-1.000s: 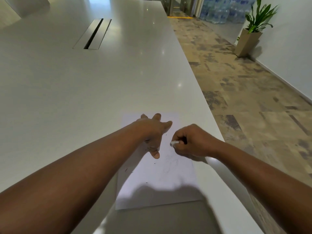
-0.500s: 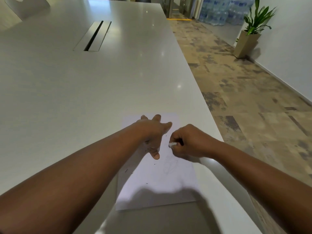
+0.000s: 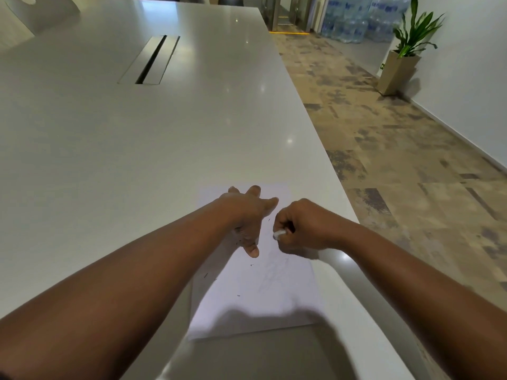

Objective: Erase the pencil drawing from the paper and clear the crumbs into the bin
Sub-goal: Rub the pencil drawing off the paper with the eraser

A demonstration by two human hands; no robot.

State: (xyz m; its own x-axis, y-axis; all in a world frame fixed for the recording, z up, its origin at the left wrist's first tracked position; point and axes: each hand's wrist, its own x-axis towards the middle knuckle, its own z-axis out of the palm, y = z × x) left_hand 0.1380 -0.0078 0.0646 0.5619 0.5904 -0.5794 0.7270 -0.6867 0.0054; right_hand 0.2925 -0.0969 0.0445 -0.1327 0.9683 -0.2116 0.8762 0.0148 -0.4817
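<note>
One view is given, the head view. A single sheet of paper point(image 3: 255, 292) is seen lying flat on the white table point(image 3: 137, 160), near its right edge, with its long axis running from 6 o'clock to 12 o'clock and its short far edge towards 12. Faint pencil lines point(image 3: 274, 272) remain near the sheet's middle, and dark crumbs point(image 3: 238, 295) are scattered at about 7 and 9 o'clock from them. The left hand point(image 3: 248, 218) is laid on the far half of the sheet with fingers spread and straight, pressing it down. The right hand point(image 3: 304, 224) is curled round a small white eraser point(image 3: 279, 234), whose tip points towards 9 o'clock and sits on or just above the paper; contact cannot be told. The sheet is judged light, thin and easily creased or torn, and likely to slide on the glossy top, so it is best pinned by a flat palm close to the rubbed spot and later lifted by two opposite long edges, bowed to carry the crumbs. The eraser is judged soft and grippy. No bin is in view.
</note>
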